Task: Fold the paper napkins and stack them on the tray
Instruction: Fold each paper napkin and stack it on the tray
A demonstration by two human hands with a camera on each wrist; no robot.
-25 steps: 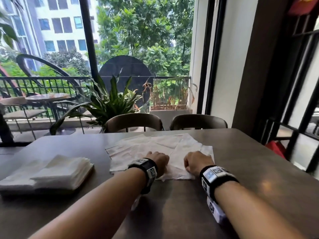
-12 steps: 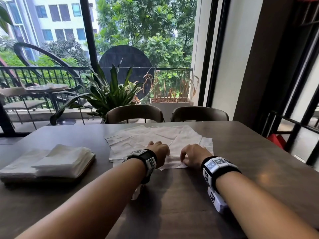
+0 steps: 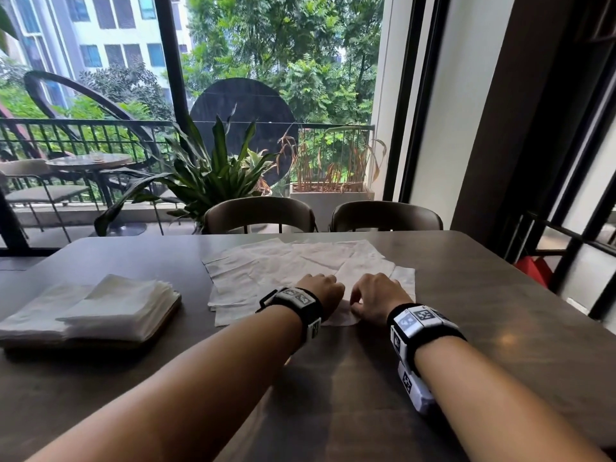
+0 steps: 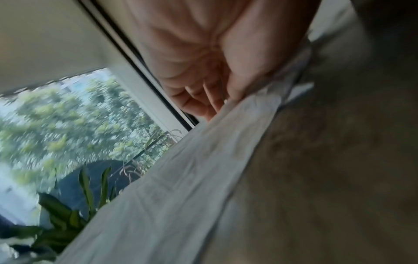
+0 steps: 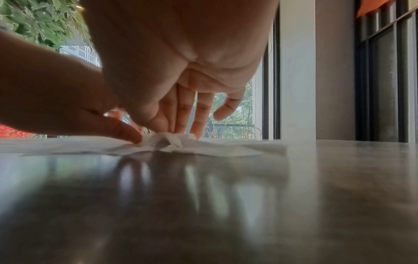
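Observation:
Several unfolded white napkins (image 3: 293, 265) lie overlapping in the middle of the dark table. My left hand (image 3: 326, 290) sits knuckles-up on the near edge of the top napkin; in the blurred left wrist view its curled fingers (image 4: 203, 100) and thumb hold a lifted napkin edge (image 4: 246, 103). My right hand (image 3: 365, 296) is just to its right. In the right wrist view its thumb (image 5: 133, 136) and fingers (image 5: 183, 117) pinch a raised fold of the napkin (image 5: 168, 141). At the left, a brown tray (image 3: 168, 316) carries a stack of folded napkins (image 3: 116, 305).
Two chair backs (image 3: 260, 213) (image 3: 386, 216) stand along the table's far edge, with a potted plant (image 3: 213, 178) and a window behind. The table surface (image 3: 500, 295) runs on to the right of the napkins. A red object (image 3: 533, 270) sits low at the right.
My hands have drawn slightly closer together on the napkin's near edge, which now bunches up between them. The head view has tilted a little.

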